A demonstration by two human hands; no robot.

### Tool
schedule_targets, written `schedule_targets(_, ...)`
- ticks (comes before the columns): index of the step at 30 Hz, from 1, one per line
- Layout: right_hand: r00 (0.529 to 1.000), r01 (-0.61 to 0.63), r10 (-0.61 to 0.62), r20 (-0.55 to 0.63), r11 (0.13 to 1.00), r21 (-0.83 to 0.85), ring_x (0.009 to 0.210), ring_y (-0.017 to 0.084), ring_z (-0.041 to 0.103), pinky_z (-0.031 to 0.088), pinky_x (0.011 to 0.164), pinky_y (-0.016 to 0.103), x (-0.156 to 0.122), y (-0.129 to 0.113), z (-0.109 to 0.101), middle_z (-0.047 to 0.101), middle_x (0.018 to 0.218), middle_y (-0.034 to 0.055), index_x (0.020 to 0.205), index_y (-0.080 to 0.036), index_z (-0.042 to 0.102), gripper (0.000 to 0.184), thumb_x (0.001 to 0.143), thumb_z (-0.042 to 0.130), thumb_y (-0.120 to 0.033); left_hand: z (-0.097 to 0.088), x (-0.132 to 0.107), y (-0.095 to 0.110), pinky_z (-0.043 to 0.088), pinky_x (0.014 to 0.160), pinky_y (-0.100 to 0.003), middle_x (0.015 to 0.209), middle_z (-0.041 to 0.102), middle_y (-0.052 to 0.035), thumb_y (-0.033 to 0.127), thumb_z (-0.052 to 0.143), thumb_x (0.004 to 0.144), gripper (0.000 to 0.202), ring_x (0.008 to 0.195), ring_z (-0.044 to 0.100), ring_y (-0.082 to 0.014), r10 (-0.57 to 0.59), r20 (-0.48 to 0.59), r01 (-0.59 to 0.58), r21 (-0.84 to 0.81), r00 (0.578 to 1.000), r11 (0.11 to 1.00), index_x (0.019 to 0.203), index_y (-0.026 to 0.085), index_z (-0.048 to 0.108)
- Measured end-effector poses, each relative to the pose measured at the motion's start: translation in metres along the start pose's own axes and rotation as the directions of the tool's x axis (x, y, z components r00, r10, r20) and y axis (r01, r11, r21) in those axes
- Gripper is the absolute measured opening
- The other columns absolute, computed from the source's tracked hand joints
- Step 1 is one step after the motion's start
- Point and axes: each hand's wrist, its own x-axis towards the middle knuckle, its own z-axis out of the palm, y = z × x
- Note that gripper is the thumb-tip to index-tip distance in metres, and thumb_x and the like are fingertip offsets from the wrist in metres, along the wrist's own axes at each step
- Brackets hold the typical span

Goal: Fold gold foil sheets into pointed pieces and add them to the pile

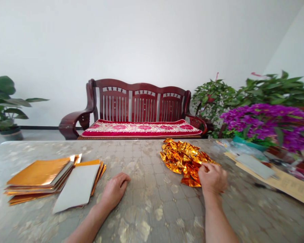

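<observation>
My left hand (116, 189) rests on the patterned tabletop (141, 216), its fingers curled in and nothing visible in them. At the near right edge of a pile of folded gold foil paper pieces (179, 157) is my right hand (213, 177). Its fingers are bent closed against the pile, and whatever they may hold is hidden. Left of my left hand lies a stack of sheets with a pale grey one (78, 185) on top and gold edges below. Farther left stands a thicker stack of gold foil paper (39, 172).
On the table's right are a tan paper sheet (285, 180), a pale card (255, 165), clear plastic wrapping (245, 148) and purple flowers (265, 121). A dark red wooden bench (141, 101) with a red cushion stands beyond. Potted plants (7, 98) flank it.
</observation>
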Motion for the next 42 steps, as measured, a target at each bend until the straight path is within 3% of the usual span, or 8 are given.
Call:
schedule_targets(10, 1.0, 0.027, -0.028, 0.005, 0.998, 0.05, 0.072, 0.02, 0.054, 0.035, 0.07, 0.032, -0.001, -0.002, -0.001, 0.071, 0.081, 0.0056, 0.074, -0.019, 0.077, 0.021, 0.074, 0.056, -0.016, 0.001, 0.0, 0.0, 0.047, 0.084, -0.028, 0.093, 0.07, -0.0028, 0.015, 0.044, 0.085, 0.022, 0.089, 0.065, -0.0188, -0.002, -0.012, 0.003, 0.026, 1.0, 1.0, 0.085, 0.022, 0.065)
schedule_targets(15, 0.973, 0.216, -0.228, 0.015, 0.938, 0.27, 0.08, 0.021, 0.057, 0.041, 0.079, 0.034, -0.003, -0.049, -0.008, 0.071, 0.084, 0.0039, 0.075, -0.021, 0.075, 0.02, 0.078, 0.057, -0.012, 0.005, -0.005, -0.003, 0.05, 0.081, -0.026, 0.096, 0.071, -0.0015, 0.018, 0.046, 0.089, 0.023, 0.091, 0.067, -0.0175, 0.069, -0.11, -0.066, 0.026, 0.992, 0.997, 0.096, 0.025, 0.067)
schedule_targets(20, 0.853, 0.359, -0.516, 0.084, 0.695, 0.623, 0.081, 0.018, 0.057, 0.043, 0.079, 0.031, -0.024, -0.111, -0.013, 0.068, 0.08, 0.0035, 0.075, -0.02, 0.07, 0.024, 0.077, 0.053, -0.004, 0.001, -0.007, 0.004, 0.05, 0.085, -0.027, 0.096, 0.073, -0.0012, 0.02, 0.048, 0.092, 0.02, 0.093, 0.067, -0.017, 0.169, -0.283, -0.161, 0.049, 0.944, 0.986, 0.099, 0.025, 0.067)
schedule_targets(24, 0.749, 0.352, -0.643, 0.159, 0.59, 0.727, 0.078, 0.017, 0.057, 0.044, 0.075, 0.028, -0.044, -0.133, -0.012, 0.064, 0.078, 0.0035, 0.076, -0.02, 0.067, 0.029, 0.072, 0.047, 0.001, -0.031, -0.002, 0.026, 0.049, 0.083, -0.026, 0.093, 0.074, -0.0002, 0.019, 0.049, 0.091, 0.02, 0.089, 0.068, -0.016, 0.094, -0.286, -0.077, 0.071, 0.953, 0.994, 0.095, 0.024, 0.068)
schedule_targets(28, 0.668, 0.356, -0.715, 0.207, 0.551, 0.755, 0.075, 0.016, 0.058, 0.044, 0.071, 0.025, -0.056, -0.135, -0.009, 0.063, 0.077, 0.003, 0.074, -0.02, 0.065, 0.03, 0.071, 0.044, 0.001, -0.082, 0.001, 0.041, 0.046, 0.071, -0.023, 0.086, 0.075, 0.0032, 0.018, 0.054, 0.085, 0.018, 0.081, 0.069, -0.0152, -0.149, -0.184, 0.176, 0.143, 0.972, 0.974, 0.09, 0.025, 0.07)
schedule_targets(35, 0.584, 0.393, -0.772, 0.25, 0.539, 0.745, 0.076, 0.015, 0.063, 0.045, 0.073, 0.023, -0.06, -0.132, -0.002, 0.065, 0.081, 0.0026, 0.079, -0.02, 0.066, 0.03, 0.077, 0.043, -0.002, -0.164, -0.012, 0.006, 0.043, 0.068, -0.026, 0.095, 0.075, -0.0011, 0.02, 0.061, 0.078, 0.02, 0.09, 0.067, -0.021, -0.46, -0.026, 0.397, 0.55, 0.888, 0.735, 0.094, 0.026, 0.072)
schedule_targets(38, 0.596, 0.408, -0.764, 0.248, 0.554, 0.726, 0.075, 0.014, 0.064, 0.045, 0.071, 0.022, -0.061, -0.131, 0.0, 0.066, 0.082, 0.002, 0.079, -0.021, 0.067, 0.03, 0.078, 0.042, -0.003, -0.175, -0.023, -0.013, 0.046, 0.075, -0.027, 0.106, 0.072, -0.0021, 0.03, 0.075, 0.068, 0.032, 0.1, 0.065, -0.0244, -0.471, 0.031, 0.369, 0.578, 0.882, 0.728, 0.101, 0.027, 0.071)
schedule_targets(42, 0.6, 0.43, -0.762, 0.243, 0.563, 0.706, 0.075, 0.014, 0.065, 0.045, 0.07, 0.022, -0.061, -0.131, 0.002, 0.068, 0.083, 0.0014, 0.079, -0.022, 0.067, 0.03, 0.078, 0.042, -0.005, -0.162, -0.037, -0.03, 0.048, 0.082, -0.031, 0.115, 0.067, -0.0053, 0.039, 0.079, 0.064, 0.052, 0.106, 0.064, -0.0276, -0.424, 0.092, 0.282, 0.619, 0.901, 0.733, 0.114, 0.029, 0.066)
